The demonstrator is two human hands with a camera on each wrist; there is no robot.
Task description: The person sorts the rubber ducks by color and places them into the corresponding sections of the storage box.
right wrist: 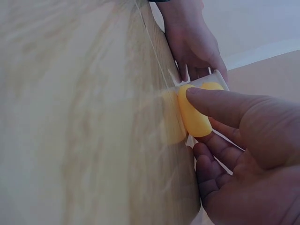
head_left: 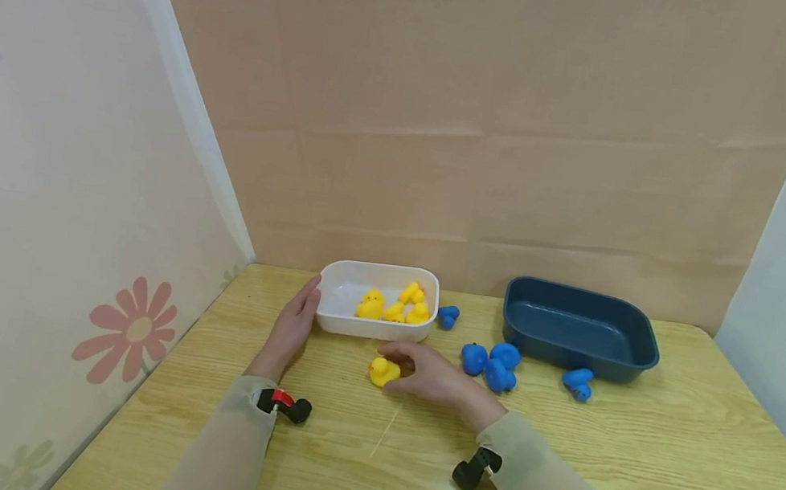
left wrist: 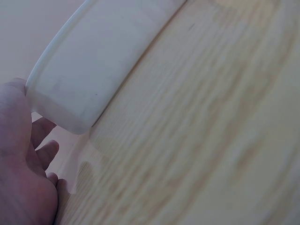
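Observation:
On the table in front of the white tray [head_left: 374,329] sits a yellow rubber duck [head_left: 382,371]. My right hand [head_left: 425,372] reaches it from the right and pinches it between thumb and fingers; the right wrist view shows the thumb [right wrist: 220,104] against the duck [right wrist: 193,115]. With fairly straight fingers, my left hand [head_left: 292,330] touches the tray's left end. In the left wrist view that hand [left wrist: 21,154] lies against the corner of the white tray [left wrist: 89,70]. Several yellow ducks [head_left: 370,307] lie inside the tray.
Right of the white tray lies a small blue toy [head_left: 448,316]. Several blue toys [head_left: 497,374] cluster near the middle, and more blue pieces [head_left: 578,383] lie before a dark blue tray [head_left: 573,354]. A papered wall [head_left: 475,165] rises behind the table.

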